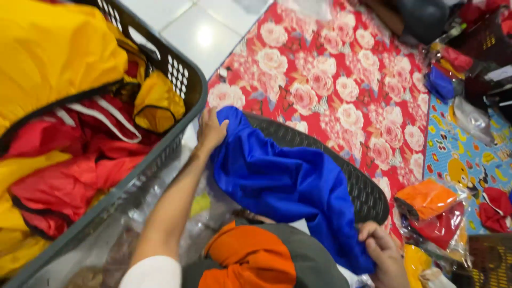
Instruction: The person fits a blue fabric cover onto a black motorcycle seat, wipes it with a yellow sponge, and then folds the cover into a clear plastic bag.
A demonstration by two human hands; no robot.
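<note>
The left hand (210, 130) is pinching the upper edge of a blue cloth (282, 184), and the right hand (383, 250) is gripping its lower corner, so it is hanging stretched between them over a dark woven tray (368, 194). The cloth looks thin, soft and rather slippery, so edges and corners seem the surest holds. A grey basket (184, 72) of red and yellow garments (58, 58) is standing to the left, and a red flowered mat (346, 80) is lying beyond.

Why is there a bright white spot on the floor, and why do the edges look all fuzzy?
Head view: the spot is lamp glare on the shiny floor tile; the blue cloth is fairly sharp, while the right hand and the corners look smeared.
</note>
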